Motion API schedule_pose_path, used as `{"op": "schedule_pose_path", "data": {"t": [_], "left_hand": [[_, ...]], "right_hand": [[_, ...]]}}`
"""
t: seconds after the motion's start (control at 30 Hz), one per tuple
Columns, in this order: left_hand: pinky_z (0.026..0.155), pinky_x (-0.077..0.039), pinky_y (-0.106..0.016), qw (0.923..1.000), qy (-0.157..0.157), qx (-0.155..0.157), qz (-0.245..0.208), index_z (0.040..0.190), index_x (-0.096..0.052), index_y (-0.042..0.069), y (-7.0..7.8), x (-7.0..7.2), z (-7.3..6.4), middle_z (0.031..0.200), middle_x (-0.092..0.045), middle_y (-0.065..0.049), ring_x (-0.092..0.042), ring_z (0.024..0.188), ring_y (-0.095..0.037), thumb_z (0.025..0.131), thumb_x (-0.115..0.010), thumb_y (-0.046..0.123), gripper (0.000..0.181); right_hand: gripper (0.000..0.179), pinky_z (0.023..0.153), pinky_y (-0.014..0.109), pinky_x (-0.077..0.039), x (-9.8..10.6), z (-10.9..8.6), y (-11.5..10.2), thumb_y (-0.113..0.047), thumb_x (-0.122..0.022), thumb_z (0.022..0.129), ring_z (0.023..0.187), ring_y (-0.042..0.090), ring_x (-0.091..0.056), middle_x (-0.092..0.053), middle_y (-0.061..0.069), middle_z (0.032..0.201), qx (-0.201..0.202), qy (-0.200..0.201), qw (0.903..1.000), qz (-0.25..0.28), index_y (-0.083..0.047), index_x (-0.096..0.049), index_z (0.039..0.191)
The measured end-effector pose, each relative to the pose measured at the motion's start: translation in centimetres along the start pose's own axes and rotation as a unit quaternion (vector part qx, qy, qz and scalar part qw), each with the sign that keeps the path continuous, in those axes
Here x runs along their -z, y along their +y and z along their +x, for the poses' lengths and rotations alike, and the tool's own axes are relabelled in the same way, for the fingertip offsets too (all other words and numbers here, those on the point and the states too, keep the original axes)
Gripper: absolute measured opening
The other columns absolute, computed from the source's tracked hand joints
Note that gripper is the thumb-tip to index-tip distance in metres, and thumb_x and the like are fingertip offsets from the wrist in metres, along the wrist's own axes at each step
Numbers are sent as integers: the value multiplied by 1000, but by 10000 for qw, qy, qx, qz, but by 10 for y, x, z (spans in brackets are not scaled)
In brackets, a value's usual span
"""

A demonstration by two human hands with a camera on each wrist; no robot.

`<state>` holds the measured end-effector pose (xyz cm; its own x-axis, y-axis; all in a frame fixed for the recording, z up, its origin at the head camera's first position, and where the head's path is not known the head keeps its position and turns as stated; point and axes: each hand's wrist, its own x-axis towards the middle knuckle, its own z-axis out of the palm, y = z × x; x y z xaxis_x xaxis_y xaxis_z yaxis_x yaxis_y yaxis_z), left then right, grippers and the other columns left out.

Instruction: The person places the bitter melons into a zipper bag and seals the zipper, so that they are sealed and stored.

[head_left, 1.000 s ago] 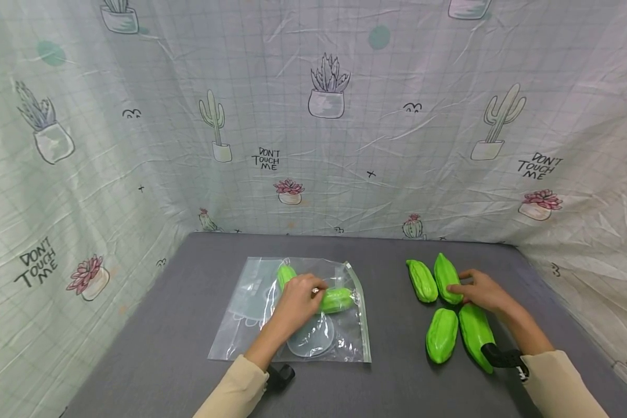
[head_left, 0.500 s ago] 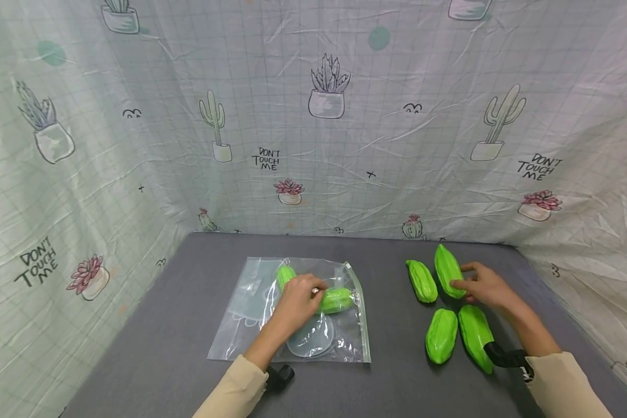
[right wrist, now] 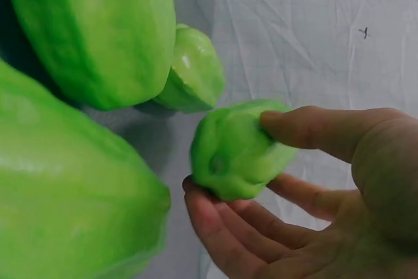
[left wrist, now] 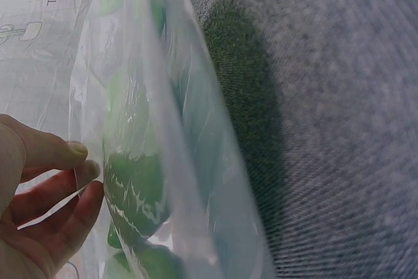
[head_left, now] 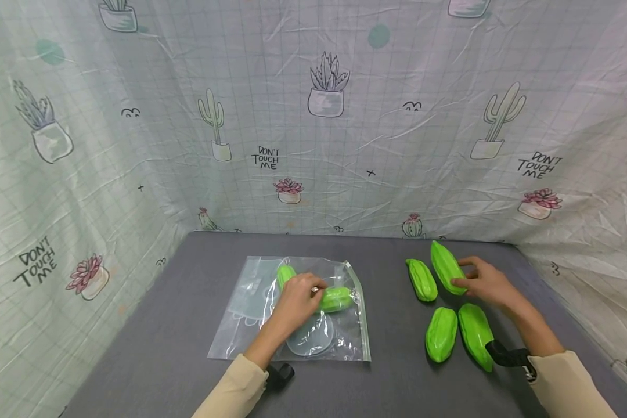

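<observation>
My left hand (head_left: 298,299) pinches the upper film of a clear zip bag (head_left: 240,342) between thumb and fingertips. Inside that bag lie green ridged gourds, one (head_left: 337,299) to the right of the hand and another (head_left: 286,275) partly covered by it. My right hand (head_left: 487,283) holds a ridged gourd (head_left: 446,268), thumb on one side and fingers on the other, as the right wrist view also shows with the gourd's blunt end (right wrist: 235,151). Three more gourds lie close by: one to its left (head_left: 422,281), two nearer me (head_left: 441,335) (head_left: 475,334).
The bag's zip edge (head_left: 366,325) faces right, toward the loose gourds. All of it rests on a dark grey tabletop (head_left: 397,383). A cactus-print cloth (head_left: 366,145) hangs behind and along both sides.
My right hand has lifted the gourd and moved it slightly away from me and to the left, apart from the gourd nearer me. The left hand and bag have stayed put.
</observation>
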<state>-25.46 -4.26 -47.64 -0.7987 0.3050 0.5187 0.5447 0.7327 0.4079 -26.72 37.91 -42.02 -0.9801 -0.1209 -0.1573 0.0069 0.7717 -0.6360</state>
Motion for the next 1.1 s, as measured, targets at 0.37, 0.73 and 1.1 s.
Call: {"op": "schedule_pose_path", "data": {"t": [0.37, 0.73, 1.1], "left_hand": [[74, -59, -33, 10000, 10, -3, 47, 93, -80, 9, -2, 0, -1, 90, -78, -3, -72, 78, -16, 85, -76, 2, 11], [74, -59, -32, 10000, -27, 10, 24, 93, -80, 9, -1, 0, -1, 90, -78, -4, -72, 79, -17, 86, -75, 2, 11], [74, -59, -32, 10000, -25, 1, 58, 93, -80, 9, -1, 0, 0, 90, -79, -4, -73, 79, -17, 85, -75, 2, 11]], "right_hand": [[61, 79, 53, -59, -8, -1, -16, -22, -72, 95, 119, 57, -59, -54, 41, 137, 709, -78, 9962, -490, -1, -48, 148], [56, 87, 59, -57, -19, -4, -35, -15, -74, 92, 123, 55, -58, -55, 34, 144, 1257, -188, 9897, -656, -8, -56, 145], [52, 91, 60, -56, -39, -3, -51, -10, -74, 87, 120, 51, -62, -59, 33, 139, 1635, -426, 9834, -663, -8, -64, 138]]}}
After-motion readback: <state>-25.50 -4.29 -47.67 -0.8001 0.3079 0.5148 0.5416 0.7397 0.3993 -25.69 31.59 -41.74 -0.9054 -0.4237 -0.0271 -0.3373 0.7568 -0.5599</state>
